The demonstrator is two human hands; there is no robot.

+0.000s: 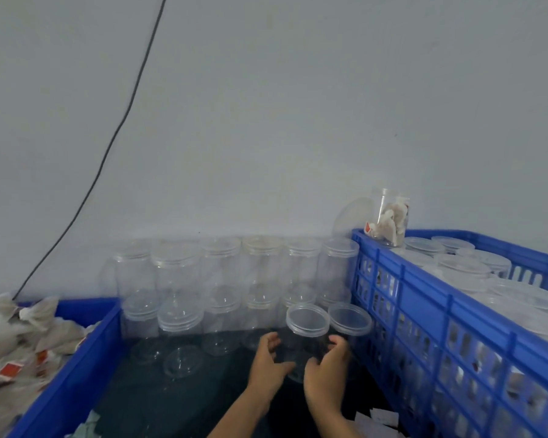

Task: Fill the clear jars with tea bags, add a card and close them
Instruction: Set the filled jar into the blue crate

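Two hands round one lidded jar [301, 336]: left hand [268, 363] cupped loosely, right hand [326, 371] gripping | risk: slick wall slips, knocks neighbour jar [350, 320] | stacked jars [203, 279] behind may topple

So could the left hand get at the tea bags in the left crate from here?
Probably yes. The left hand is curled beside the clear jar, and the tea bags lie heaped in the open-topped left crate, with nothing visibly in between.
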